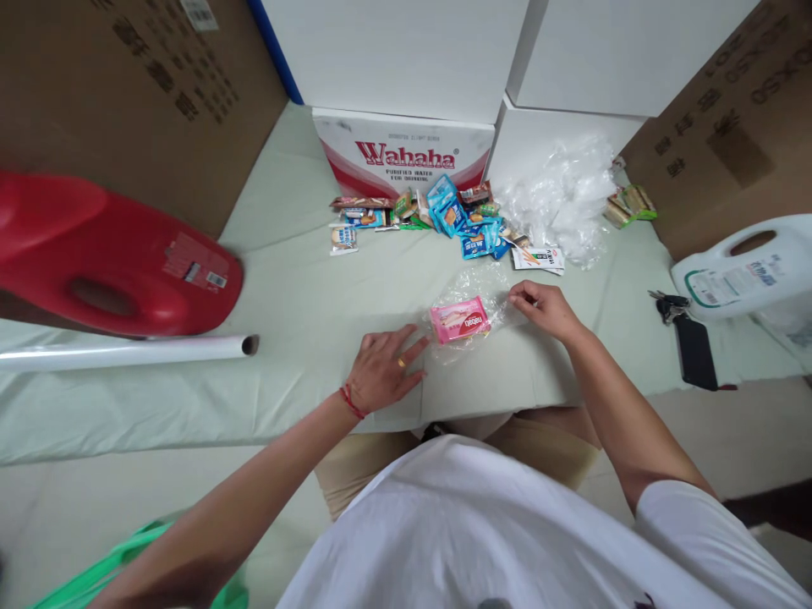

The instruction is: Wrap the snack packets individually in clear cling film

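Note:
A pink nabati snack pack [458, 320] lies inside or on a clear plastic bag [487, 279] in the middle of the table; which of the two I cannot tell. My left hand [388, 365] rests on the cloth at the bag's left side, fingers spread, fingertips close to its edge. On the opposite side, my right hand [544, 308] is closed in a pinch at the bag's right edge. Behind the bag is a heap of small wrapped snacks [447, 216], many of them blue.
Crumpled clear bags [562, 203] lie right of the heap, before white boxes and a Wahaha carton [406, 152]. A red jug [127, 254] and a white roll [127, 352] lie left; a white jug [748, 266], keys and a black phone-like item [694, 348] lie right.

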A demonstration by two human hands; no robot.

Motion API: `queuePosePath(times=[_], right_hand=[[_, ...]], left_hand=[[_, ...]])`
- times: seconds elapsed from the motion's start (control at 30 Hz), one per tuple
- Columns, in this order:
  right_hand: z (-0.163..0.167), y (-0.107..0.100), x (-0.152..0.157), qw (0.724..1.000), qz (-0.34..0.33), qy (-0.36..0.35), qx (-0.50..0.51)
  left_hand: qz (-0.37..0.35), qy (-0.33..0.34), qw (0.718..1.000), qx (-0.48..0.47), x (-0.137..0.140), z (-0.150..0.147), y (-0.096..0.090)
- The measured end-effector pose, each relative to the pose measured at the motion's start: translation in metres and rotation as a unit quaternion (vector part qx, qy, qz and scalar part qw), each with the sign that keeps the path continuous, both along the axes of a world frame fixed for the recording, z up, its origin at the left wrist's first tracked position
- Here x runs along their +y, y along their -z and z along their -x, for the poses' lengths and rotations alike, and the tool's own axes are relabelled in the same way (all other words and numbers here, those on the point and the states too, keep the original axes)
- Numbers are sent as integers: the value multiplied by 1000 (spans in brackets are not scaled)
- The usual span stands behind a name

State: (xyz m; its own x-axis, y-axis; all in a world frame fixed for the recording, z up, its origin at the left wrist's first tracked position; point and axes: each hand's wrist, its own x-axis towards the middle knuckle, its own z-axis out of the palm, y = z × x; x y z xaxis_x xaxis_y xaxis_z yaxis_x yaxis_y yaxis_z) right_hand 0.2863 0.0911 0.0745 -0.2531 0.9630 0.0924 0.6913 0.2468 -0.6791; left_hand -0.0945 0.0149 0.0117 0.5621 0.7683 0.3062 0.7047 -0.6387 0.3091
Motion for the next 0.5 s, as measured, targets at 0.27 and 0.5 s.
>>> queuePosePath(times=[0.27, 0.5], right_hand=[[-1, 3, 1, 1000, 10, -1, 5], [-8, 7, 4, 999, 27, 23, 36]], left_hand=[[-16, -37, 999, -27, 6, -24, -7], [-6, -39, 998, -45, 29, -22, -25]])
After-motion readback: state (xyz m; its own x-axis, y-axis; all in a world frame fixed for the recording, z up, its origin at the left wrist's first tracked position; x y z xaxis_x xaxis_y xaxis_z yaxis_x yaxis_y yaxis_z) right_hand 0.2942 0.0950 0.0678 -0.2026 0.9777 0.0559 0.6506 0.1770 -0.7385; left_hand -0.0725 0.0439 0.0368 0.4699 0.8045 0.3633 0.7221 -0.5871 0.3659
